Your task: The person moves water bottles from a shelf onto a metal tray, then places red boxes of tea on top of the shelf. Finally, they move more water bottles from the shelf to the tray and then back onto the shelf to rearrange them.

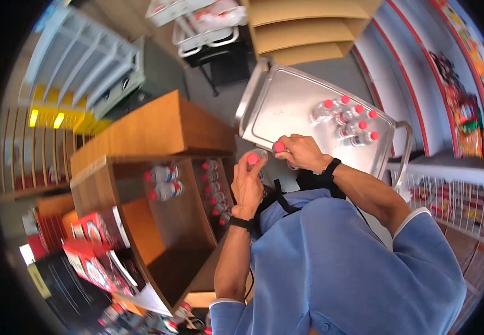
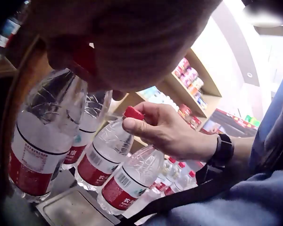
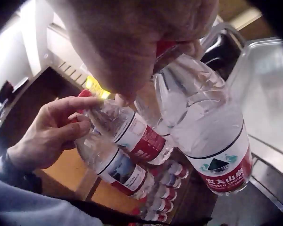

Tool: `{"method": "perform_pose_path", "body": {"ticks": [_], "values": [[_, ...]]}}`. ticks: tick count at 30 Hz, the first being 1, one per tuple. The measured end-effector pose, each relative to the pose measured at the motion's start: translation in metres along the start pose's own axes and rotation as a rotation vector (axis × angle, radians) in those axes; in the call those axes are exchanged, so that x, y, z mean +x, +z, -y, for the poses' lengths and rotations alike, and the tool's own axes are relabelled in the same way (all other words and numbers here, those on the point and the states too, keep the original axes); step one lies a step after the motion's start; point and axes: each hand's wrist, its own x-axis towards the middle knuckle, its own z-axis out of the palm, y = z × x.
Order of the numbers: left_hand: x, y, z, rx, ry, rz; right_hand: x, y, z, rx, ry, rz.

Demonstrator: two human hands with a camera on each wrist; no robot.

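Note:
My left hand (image 1: pixel 250 167) grips two clear water bottles (image 2: pixel 42 136) with red caps and red labels by their necks, held over the near edge of a steel cart tray (image 1: pixel 275 106). Just to its right, my right hand (image 1: pixel 286 148) holds two more of the same bottles (image 3: pixel 212 136) by their necks. In the left wrist view the right hand (image 2: pixel 165 132) pinches a red cap (image 2: pixel 133 113), with a second bottle (image 2: pixel 132 179) under it. The right wrist view shows the left hand (image 3: pixel 47 132) round its own pair (image 3: pixel 132 134). Several more bottles (image 1: pixel 345 120) lie at the tray's far right.
A wooden shelf unit (image 1: pixel 180 223) stands left of me, with rows of the same bottles (image 1: pixel 214 187) inside. Red boxes (image 1: pixel 94 251) are stacked at the lower left. A white wire basket (image 1: pixel 459 206) is on the right, with stocked store shelves (image 1: pixel 465 111) behind it.

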Motion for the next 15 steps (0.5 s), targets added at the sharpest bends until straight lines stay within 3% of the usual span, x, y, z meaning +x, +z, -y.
{"method": "perform_pose_path", "body": {"ticks": [4,9,15], "values": [[0.052,0.033,-0.015,-0.026,0.201,0.103,-0.027,-0.016,-0.034,-0.028,0.204,-0.189],[0.101,0.078,-0.043,0.006,0.298,0.248,-0.052,-0.025,-0.071,0.005,0.393,-0.405],[0.135,0.114,-0.072,-0.015,0.415,0.401,-0.071,-0.042,-0.107,-0.015,0.554,-0.533]]}}
